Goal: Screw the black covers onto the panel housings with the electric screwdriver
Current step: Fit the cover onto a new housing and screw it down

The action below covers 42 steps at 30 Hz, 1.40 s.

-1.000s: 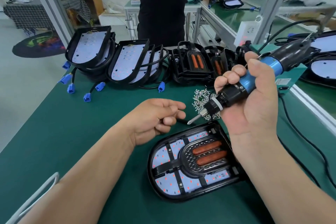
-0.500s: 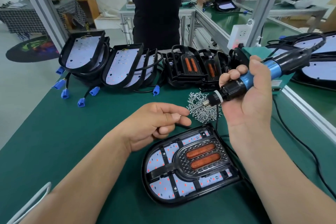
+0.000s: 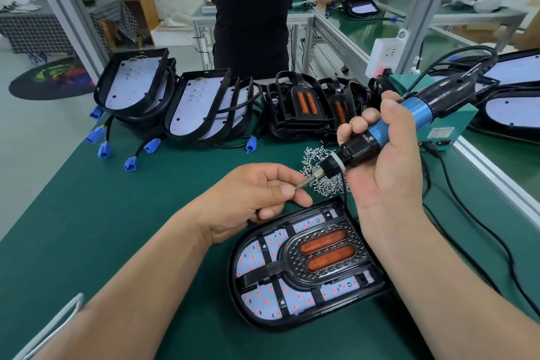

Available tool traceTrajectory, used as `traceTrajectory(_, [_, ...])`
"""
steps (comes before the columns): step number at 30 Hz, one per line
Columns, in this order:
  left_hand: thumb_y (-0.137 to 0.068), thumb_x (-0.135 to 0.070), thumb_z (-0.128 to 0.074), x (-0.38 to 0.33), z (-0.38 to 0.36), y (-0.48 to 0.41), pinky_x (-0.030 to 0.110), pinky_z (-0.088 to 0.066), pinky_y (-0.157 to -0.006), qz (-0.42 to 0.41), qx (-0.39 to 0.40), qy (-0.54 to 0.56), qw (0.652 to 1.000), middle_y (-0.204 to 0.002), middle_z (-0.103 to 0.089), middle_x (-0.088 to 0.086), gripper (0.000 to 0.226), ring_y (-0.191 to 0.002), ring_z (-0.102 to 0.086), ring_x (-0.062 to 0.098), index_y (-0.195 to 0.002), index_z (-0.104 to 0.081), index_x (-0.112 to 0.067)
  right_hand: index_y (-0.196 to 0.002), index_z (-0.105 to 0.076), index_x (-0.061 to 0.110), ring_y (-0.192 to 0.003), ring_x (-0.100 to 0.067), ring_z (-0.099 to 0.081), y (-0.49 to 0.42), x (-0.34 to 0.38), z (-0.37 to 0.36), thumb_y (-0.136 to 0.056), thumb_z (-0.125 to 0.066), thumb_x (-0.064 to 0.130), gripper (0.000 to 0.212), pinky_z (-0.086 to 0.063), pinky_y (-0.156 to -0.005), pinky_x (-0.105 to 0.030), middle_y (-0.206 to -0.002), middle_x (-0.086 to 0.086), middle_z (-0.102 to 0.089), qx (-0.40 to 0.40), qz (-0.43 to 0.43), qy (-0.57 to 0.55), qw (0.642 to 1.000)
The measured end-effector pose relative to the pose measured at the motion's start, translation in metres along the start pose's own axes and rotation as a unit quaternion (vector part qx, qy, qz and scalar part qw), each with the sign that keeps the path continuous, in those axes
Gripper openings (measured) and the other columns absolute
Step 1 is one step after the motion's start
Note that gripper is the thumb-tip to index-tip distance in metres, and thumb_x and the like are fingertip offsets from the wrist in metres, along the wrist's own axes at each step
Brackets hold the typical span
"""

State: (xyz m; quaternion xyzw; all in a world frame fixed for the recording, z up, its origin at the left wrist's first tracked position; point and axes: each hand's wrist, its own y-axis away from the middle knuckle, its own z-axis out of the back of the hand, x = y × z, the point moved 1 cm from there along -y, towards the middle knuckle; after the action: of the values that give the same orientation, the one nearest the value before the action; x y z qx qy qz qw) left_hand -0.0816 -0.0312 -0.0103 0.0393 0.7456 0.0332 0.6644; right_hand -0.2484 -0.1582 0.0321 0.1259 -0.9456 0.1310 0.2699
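While right grip (image 3: 388,178) clasps electric screwdriver (image 3: 390,131) aloft, left grip (image 3: 257,193) pinches an unidentifiably small item (image 3: 297,187) at its bit (image 3: 307,182); black cover (image 3: 292,250) lies in panel housing (image 3: 233,283) on worktop (image 3: 117,213), edge hidden by forearm (image 3: 438,286).

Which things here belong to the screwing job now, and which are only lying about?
In use: electric screwdriver in right hand; left hand pinching a screw; screw pile; panel housing with black cover.
Lying about: stacked housings; blue connectors; white socket.
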Motion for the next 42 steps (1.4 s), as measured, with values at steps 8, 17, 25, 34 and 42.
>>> traceTrajectory(8, [-0.098, -0.01, -0.064, -0.002, -0.002, 0.0, 0.012, -0.03, -0.046, -0.006, 0.005, -0.013, 1.0, -0.11, -0.077, 0.015, 0.025, -0.051, -0.04, 0.005, -0.123, -0.067, -0.007, -0.11, -0.058, 0.02, -0.065, -0.013, -0.056, 0.001, 0.001, 0.0, -0.102, -0.062, 0.012, 0.011, -0.053, -0.071, -0.032, -0.079, 0.001, -0.055, -0.009, 0.0, 0.003, 1.0])
traceTrajectory(17, [-0.104, -0.003, -0.06, -0.006, -0.004, 0.003, 0.013, -0.034, -0.05, -0.017, -0.037, -0.086, 0.995, -0.104, -0.08, 0.012, 0.019, -0.051, -0.041, 0.007, -0.122, -0.067, -0.007, -0.108, -0.057, 0.019, -0.068, -0.016, -0.056, 0.001, 0.0, -0.001, -0.101, -0.069, 0.016, 0.014, -0.054, -0.071, -0.035, -0.082, -0.001, -0.056, -0.001, 0.007, 0.062, 0.998])
traceTrajectory(25, [-0.104, -0.001, -0.06, -0.011, -0.01, 0.005, 0.014, -0.039, -0.054, -0.044, -0.075, -0.114, 0.99, -0.098, -0.08, 0.012, 0.018, -0.051, -0.041, 0.009, -0.118, -0.069, -0.007, -0.116, -0.053, 0.016, -0.073, -0.017, -0.057, 0.007, 0.002, -0.004, -0.104, -0.069, 0.031, 0.025, -0.054, -0.079, -0.036, -0.085, -0.001, -0.056, -0.038, 0.039, 0.084, 0.995])
traceTrajectory(34, [-0.103, 0.001, -0.059, -0.012, -0.014, 0.005, 0.016, -0.038, -0.054, -0.056, -0.101, -0.101, 0.988, -0.097, -0.08, 0.013, 0.017, -0.051, -0.039, 0.009, -0.116, -0.068, -0.007, -0.12, -0.054, 0.015, -0.077, -0.018, -0.057, 0.011, 0.002, -0.008, -0.105, -0.065, 0.038, 0.029, -0.053, -0.083, -0.037, -0.087, -0.001, -0.057, -0.048, 0.053, 0.091, 0.993])
traceTrajectory(42, [-0.104, -0.001, -0.061, -0.008, -0.012, 0.004, 0.015, -0.04, -0.055, -0.062, -0.108, -0.106, 0.987, -0.099, -0.081, 0.011, 0.019, -0.051, -0.04, 0.007, -0.119, -0.068, -0.011, -0.115, -0.055, 0.016, -0.078, -0.018, -0.058, 0.012, 0.001, -0.007, -0.103, -0.069, 0.039, 0.029, -0.054, -0.083, -0.037, -0.088, -0.001, -0.057, -0.041, 0.059, 0.103, 0.992])
